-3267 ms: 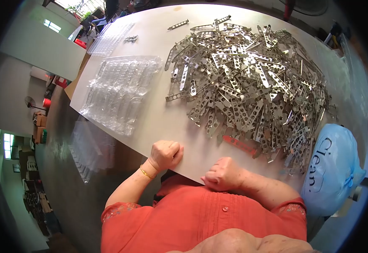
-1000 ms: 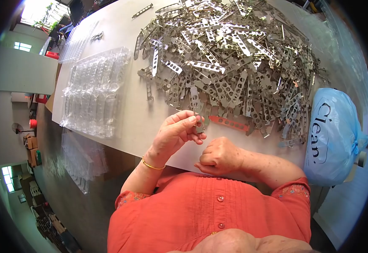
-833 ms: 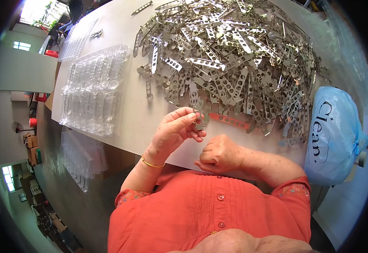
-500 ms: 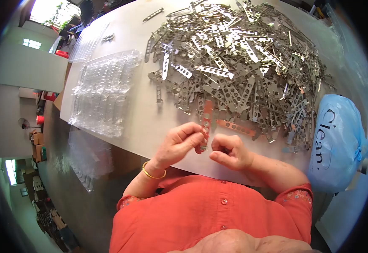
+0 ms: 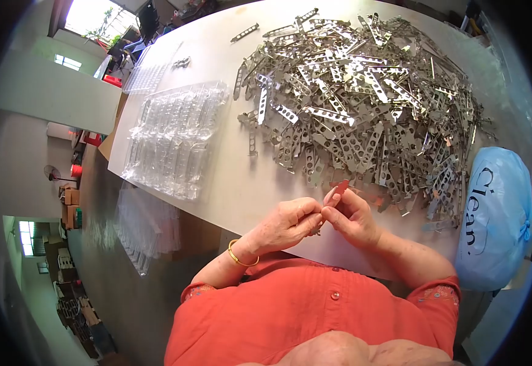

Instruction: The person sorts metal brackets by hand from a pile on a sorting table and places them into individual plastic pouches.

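Note:
Both hands meet over the table's near edge, around one perforated metal strip point(image 5: 341, 185) that reflects the red of the shirt. My left hand point(image 5: 290, 223) is closed on its lower part, fingers curled. With thumb and fingertips, my right hand point(image 5: 352, 218) pinches it farther up, and the strip's end sticks out above. The hands cover most of the strip. Just beyond them lies a large heap of shiny metal strips point(image 5: 363, 104) with rows of round holes.
Clear plastic trays point(image 5: 171, 143) are stacked on the table's left, with another clear tray point(image 5: 150, 73) behind. More clear plastic sheets point(image 5: 147, 226) sit lower, beside the table. A blue bag marked "Clean" point(image 5: 496, 213) stands on the right. One loose strip point(image 5: 244, 32) lies at the back.
My right hand has come up to the strip and now grips it together with the left. The strip has tipped from upright to slanting right. The whole view has shifted slightly.

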